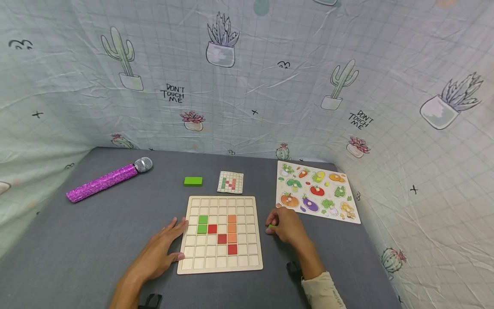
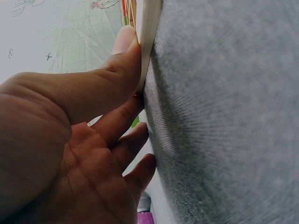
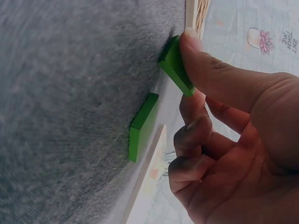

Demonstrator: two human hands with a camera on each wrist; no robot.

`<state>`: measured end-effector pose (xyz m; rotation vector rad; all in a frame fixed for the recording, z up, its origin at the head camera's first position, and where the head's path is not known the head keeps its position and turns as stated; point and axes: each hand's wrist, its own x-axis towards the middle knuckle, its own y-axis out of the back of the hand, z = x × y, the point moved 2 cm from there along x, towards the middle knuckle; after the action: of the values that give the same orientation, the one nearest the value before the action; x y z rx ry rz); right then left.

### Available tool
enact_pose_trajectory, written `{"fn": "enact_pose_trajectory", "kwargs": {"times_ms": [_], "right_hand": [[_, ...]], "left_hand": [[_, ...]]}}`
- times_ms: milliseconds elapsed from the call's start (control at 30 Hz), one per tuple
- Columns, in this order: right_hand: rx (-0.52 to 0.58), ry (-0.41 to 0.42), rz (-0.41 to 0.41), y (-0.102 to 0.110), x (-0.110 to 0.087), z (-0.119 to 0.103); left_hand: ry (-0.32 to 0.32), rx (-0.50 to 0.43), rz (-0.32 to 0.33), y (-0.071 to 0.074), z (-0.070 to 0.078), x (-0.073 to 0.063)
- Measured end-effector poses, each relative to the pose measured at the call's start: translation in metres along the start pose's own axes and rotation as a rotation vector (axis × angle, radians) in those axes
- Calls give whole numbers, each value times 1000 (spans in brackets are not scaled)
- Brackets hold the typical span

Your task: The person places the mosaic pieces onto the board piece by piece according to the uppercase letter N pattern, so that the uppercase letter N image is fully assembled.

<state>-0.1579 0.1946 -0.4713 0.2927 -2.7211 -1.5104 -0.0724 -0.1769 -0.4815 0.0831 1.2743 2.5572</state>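
Observation:
A wooden grid board (image 1: 220, 270) lies on the grey table, with green, red and orange square tiles in some cells. My left hand (image 1: 157, 251) rests against its left edge, thumb and fingers spread; in the left wrist view the thumb (image 2: 125, 42) touches the board's side. To the right of the board, my right hand (image 1: 286, 225) pinches a small green tile (image 3: 176, 65) between thumb and fingers. A second green tile (image 3: 144, 126) lies on the table close by in the right wrist view, hidden behind the hand in the head view.
Behind the board lie a green block (image 1: 193, 181) and a small pattern card (image 1: 239, 177) showing a coloured grid. A vegetable puzzle board (image 1: 305, 180) is at the back right, a purple glittery microphone (image 1: 102, 183) at the left. A patterned cloth (image 1: 247, 86) hangs around the table.

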Motion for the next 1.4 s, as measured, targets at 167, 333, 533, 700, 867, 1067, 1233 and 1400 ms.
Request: {"fn": "enact_pose_trajectory", "kwargs": {"times_ms": [167, 333, 533, 700, 867, 1067, 1233, 1400], "right_hand": [[37, 25, 39, 2, -1, -6], [77, 31, 91, 4, -3, -16], [153, 29, 101, 4, -6, -32], [179, 50, 94, 1, -6, -44], [186, 103, 95, -3, -6, -56], [194, 108, 92, -10, -6, -71], [187, 146, 99, -19, -5, -84], [209, 178, 75, -27, -4, -98]], "left_hand": [[9, -1, -8, 0, 0, 0], [12, -9, -9, -1, 0, 0], [13, -5, -5, -1, -1, 0], [5, 1, 1, -1, -2, 0], [-6, -7, 11, -1, -2, -1], [-10, -8, 15, 0, -2, -1], [-18, -11, 22, 0, -2, -1], [-34, -12, 33, 0, -3, -1]]}}
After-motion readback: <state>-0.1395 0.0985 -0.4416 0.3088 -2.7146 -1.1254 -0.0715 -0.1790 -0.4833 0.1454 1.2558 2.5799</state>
